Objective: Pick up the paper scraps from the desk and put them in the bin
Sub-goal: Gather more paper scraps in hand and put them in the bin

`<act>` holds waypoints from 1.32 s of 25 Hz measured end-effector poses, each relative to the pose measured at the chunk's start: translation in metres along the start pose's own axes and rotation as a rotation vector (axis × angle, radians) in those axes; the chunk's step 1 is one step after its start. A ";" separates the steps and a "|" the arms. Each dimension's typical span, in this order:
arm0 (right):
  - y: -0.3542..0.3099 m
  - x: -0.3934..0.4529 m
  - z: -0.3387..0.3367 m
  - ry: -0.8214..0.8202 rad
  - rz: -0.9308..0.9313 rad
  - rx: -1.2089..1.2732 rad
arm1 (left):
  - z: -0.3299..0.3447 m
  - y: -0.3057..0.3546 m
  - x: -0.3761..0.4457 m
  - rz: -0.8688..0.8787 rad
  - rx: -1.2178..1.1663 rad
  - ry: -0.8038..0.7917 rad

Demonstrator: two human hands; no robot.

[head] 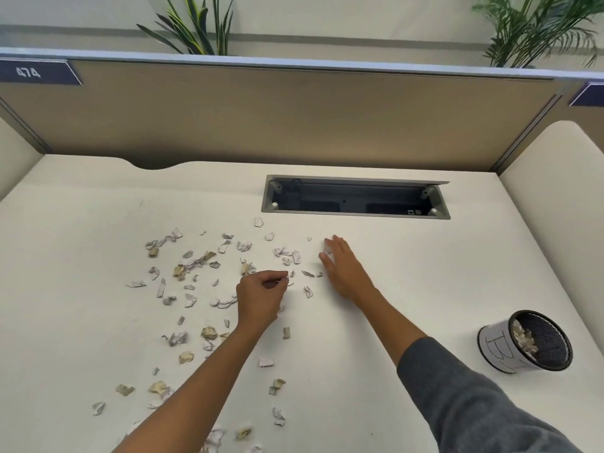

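Mid-desk (pixel 408 273), my left hand (pixel 258 297) pinches scraps (pixel 183 269); my right hand (pixel 343 266) reaches flat for another. Gathering, I judge. Next: carry them to the bin (pixel 500 346) at right.

— Where's the left hand (pixel 260 297)?

— Out over the middle of the desk (pixel 408 263), forearm bare, fingers curled in with thumb and fingertips pinched together.

— And the right hand (pixel 343 268)?

— Farther toward the desk's back edge, palm down, fingers stretched forward and loosely spread; a grey sleeve (pixel 464 397) covers its upper forearm.
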State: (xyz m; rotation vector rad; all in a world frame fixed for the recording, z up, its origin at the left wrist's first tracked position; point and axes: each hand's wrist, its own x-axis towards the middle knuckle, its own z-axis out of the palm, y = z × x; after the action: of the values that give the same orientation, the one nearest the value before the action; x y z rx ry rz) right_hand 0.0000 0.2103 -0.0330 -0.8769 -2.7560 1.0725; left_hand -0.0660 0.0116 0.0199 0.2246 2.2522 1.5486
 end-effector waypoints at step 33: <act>-0.019 -0.157 -0.034 -0.017 0.412 0.985 | 0.017 -0.004 -0.070 -0.449 -0.504 -0.284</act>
State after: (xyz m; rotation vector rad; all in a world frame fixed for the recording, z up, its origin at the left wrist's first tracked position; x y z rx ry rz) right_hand 0.1311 0.1369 0.0278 -1.2064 -1.6433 2.1688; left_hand 0.0047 0.0005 0.0274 -0.1829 1.5050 1.6418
